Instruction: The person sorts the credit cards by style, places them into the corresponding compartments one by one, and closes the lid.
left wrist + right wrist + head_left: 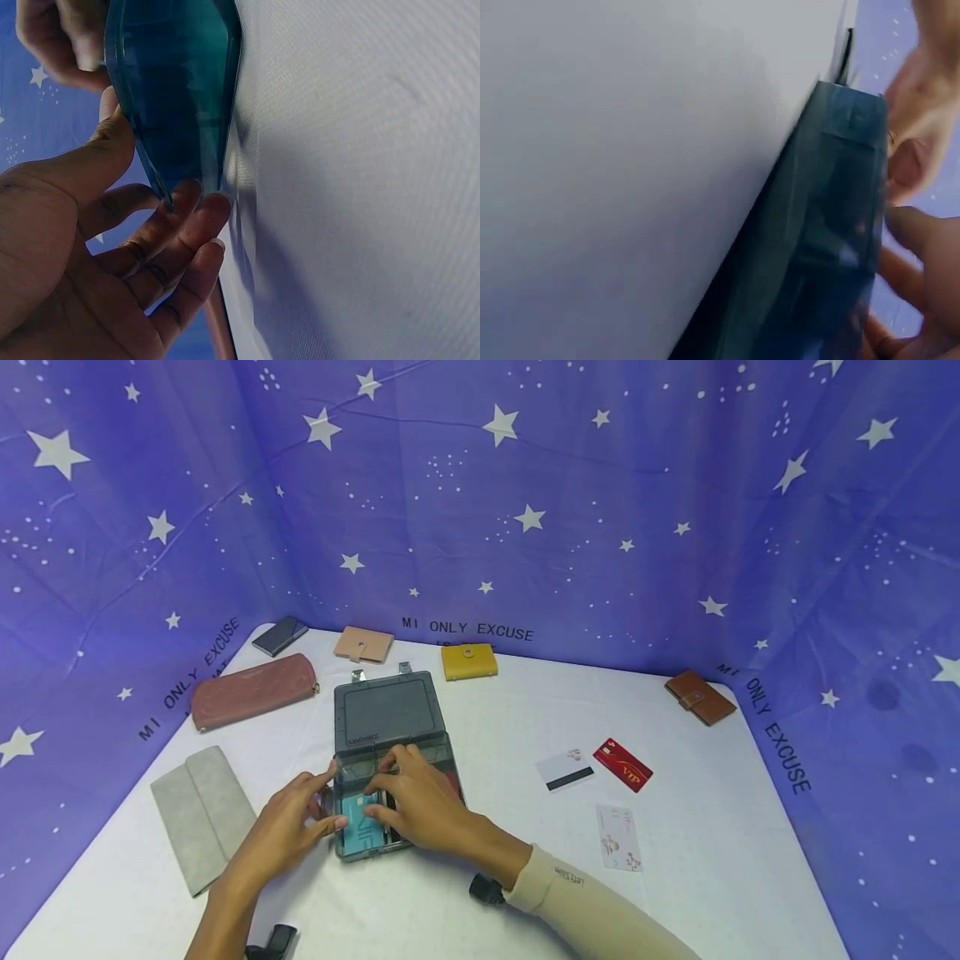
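Note:
A grey translucent plastic storage box [398, 856] stands on the table with its lid [390, 710] folded back. My left hand [288, 818] holds the box's left side, thumb over the rim and fingers against the outer wall; the left wrist view shows these fingers [176, 262] at the wall's corner. My right hand [420, 797] reaches into the box from the right, fingers bent. Its thumb and index fingertips are at the right edge of a teal VIP card [362, 835] in the left compartment; I cannot tell whether they pinch it. Something red shows behind the right hand.
On the right lie a striped white card [558, 767], a red VIP card [623, 765] and a pale patterned card [619, 839]. Brown [700, 697], yellow [469, 662], pink [364, 645] and dark [281, 637] card holders line the back. A long reddish wallet [255, 692] and grey wallet [204, 818] lie left.

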`<state>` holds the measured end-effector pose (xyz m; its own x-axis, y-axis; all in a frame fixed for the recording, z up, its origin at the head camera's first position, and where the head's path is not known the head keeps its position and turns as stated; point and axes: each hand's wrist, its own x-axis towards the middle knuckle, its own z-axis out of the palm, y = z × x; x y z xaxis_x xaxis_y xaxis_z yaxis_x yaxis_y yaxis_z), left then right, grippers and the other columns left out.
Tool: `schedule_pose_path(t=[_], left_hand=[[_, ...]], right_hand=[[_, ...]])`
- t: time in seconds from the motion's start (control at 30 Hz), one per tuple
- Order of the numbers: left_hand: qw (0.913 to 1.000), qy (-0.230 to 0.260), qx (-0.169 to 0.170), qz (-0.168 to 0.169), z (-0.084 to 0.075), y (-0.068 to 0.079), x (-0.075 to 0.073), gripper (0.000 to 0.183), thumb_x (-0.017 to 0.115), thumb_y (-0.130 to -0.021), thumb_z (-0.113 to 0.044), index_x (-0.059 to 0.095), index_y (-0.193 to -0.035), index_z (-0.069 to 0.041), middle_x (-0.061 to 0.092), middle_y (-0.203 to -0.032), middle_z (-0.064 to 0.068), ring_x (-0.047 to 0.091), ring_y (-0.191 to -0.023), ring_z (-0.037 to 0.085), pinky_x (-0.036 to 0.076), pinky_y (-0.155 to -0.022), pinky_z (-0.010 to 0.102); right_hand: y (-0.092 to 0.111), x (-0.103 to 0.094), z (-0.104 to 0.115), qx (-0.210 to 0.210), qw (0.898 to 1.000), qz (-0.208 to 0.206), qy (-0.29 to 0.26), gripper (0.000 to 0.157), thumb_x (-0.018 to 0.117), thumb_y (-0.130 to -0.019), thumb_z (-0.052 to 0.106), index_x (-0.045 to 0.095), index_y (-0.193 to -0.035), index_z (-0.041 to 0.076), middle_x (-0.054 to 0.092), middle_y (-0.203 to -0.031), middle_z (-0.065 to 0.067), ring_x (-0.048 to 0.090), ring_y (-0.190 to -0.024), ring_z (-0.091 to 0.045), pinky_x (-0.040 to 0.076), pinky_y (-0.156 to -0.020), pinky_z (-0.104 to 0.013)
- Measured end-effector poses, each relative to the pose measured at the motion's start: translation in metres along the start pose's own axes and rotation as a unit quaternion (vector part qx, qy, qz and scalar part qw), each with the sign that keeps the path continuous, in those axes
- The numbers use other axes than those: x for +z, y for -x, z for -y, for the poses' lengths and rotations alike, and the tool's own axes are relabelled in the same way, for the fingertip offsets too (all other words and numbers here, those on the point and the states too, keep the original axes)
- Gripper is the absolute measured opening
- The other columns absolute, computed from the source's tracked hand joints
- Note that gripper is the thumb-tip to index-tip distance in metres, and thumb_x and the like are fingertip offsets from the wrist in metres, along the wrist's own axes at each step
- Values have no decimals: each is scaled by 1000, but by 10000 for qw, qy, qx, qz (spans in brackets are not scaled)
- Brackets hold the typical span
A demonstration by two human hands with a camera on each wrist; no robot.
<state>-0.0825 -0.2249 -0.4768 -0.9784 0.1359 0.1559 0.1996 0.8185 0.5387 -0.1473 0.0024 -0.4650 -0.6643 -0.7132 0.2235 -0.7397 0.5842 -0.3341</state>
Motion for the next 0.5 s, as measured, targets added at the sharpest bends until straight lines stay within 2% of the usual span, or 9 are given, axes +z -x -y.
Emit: schedule_pose_path(t=[0.13,0.27,0.37,0.5], left_hand=[[9999,-35,109,-80,0,0,1,77,84,-79,-25,50,-145,-3,60,-94,-2,55,-75,7,46,-70,29],[9998,-24,176,-119,0,0,2,78,84,-78,-24,50,-144,-2,60,-94,-1,56,-74,7,46,-71,30],[9998,-50,167,-97,0,0,2,78,84,-79,-25,49,-145,-2,60,-94,-2,55,-74,6,45,-71,30],[9998,-108,158,-92,1,0,2,79,84,-79,-27,49,-145,-2,60,-94,-2,55,-74,5,45,-71,31]], right_hand=[[11,-18,-21,209,9938,-139,-1082,30,72,-91,43,72,-114,24,60,-112,4,51,-105,-11,47,-87,-31],[28,-42,-60,543,9806,-172,-1876,34,81,-84,33,70,-111,16,68,-106,-2,60,-98,-18,50,-86,-39],[43,-59,-97,896,9776,-98,-1902,38,86,-79,28,69,-110,13,67,-106,-7,62,-96,-25,50,-82,-40],[67,-83,-142,1371,9779,378,-1533,44,89,-75,23,68,-112,13,63,-109,-10,59,-96,-28,47,-81,-36]])
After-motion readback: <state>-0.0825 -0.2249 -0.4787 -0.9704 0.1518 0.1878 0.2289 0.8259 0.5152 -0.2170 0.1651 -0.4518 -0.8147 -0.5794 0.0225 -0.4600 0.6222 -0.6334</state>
